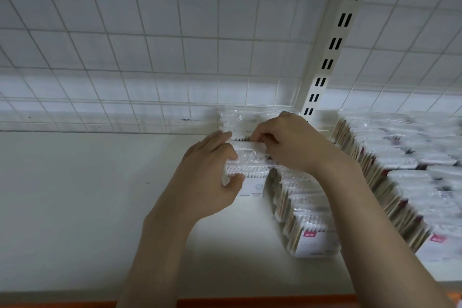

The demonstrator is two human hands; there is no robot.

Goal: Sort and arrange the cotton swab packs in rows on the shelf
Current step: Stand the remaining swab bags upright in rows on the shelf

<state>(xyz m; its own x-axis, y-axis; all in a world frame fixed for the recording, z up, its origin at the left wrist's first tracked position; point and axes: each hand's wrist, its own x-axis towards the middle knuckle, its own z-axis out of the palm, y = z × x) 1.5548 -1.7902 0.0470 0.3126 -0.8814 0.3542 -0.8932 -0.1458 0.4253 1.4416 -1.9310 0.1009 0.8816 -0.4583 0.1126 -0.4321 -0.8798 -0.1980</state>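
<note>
Several clear cotton swab packs (250, 160) stand upright in a short row at the back middle of the white shelf (75, 195). My left hand (207, 182) grips the left end of these packs, thumb in front and fingers over the top. My right hand (292, 142) pinches the top of the same packs from the right. A longer row of packs (307, 215) runs toward the front just to the right. More rows of packs (410, 170) fill the right of the shelf.
A white wire grid (150, 57) forms the shelf's back wall. A slotted white upright post (327, 62) rises behind the packs. An orange strip (275, 301) lines the shelf's front edge. The left half of the shelf is bare white board.
</note>
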